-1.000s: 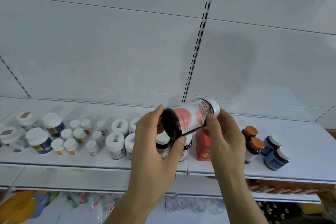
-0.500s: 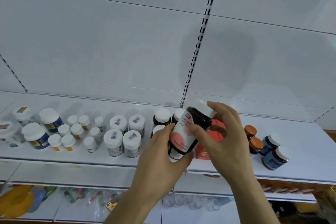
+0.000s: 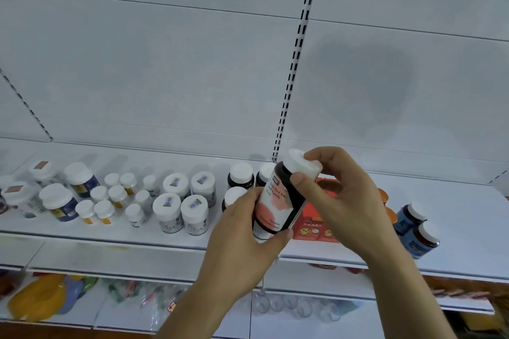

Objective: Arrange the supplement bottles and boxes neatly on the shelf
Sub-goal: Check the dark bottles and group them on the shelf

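1. White cap (image 3: 301,165) of the dark bottle (image 3: 278,201) is pinched by the right hand (image 3: 341,201); the left hand (image 3: 242,231) grips its base.
2. Bottle hangs tilted at frame centre, above the shelf (image 3: 165,239) edge.
3. Risk: set down tilted, it could topple the neighbouring dark bottles (image 3: 241,176) or red box (image 3: 311,226).

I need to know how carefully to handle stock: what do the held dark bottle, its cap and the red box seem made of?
Dark bottle: glossy brown plastic or glass, can't tell which; paper-like label. White cap: matte plastic, apparently. Red box: printed cardboard, judging by its flat faces and edges.
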A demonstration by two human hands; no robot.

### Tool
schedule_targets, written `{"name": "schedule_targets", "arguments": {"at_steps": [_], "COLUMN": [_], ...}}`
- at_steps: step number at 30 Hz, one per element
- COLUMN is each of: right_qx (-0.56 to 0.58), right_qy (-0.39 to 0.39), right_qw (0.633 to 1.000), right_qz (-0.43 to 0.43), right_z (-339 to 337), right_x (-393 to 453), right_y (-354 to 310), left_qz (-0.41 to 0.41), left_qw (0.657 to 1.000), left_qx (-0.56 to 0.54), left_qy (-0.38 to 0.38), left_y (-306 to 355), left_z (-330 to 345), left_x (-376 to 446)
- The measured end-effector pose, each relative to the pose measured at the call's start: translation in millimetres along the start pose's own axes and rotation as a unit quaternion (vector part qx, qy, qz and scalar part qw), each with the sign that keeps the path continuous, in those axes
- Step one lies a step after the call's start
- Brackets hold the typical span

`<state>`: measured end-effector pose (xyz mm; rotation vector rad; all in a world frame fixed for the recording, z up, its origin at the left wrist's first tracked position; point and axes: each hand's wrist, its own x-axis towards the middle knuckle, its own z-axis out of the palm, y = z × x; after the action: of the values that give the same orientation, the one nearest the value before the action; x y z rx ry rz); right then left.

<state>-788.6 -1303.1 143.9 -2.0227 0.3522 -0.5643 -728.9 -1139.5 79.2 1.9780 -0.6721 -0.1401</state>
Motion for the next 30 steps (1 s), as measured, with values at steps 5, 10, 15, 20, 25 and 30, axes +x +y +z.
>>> {"name": "schedule_targets", "arguments": {"at_steps": [5,10,15,20,25,30], "right_qx": [-0.048,-0.108,-0.210,-0.322,-0.360,-0.364], "right_qy": [0.007,0.117,0.214,0.303,0.374,0.458], "right_qw": [0.999,0.987,0.953,0.888,0.827,0.756], "right_qz": [-0.007,0.011,0.053,0.126,0.216,0.295], "right_z": [-24,-55,-78,-89,-93,-112], "right_x": [-9,-44,-95,-175,-277,-386], "right_y": [-6,-9,-15,-10,-3,8], "left_qz": [0.007,0.058,0.159,0.258,0.346,0.416], "left_qw": [0.999,0.990,0.961,0.916,0.844,0.774], "left_qx": [0.022,0.101,0.158,0.139,0.130,0.124], "left_qy": [-0.025,-0.085,-0.159,-0.273,-0.390,-0.462], "left_y": [2,11,24,44,60,87], "left_z": [17,42,67,110,155,213], "left_x": [-1,4,3,-22,-91,-172]}}
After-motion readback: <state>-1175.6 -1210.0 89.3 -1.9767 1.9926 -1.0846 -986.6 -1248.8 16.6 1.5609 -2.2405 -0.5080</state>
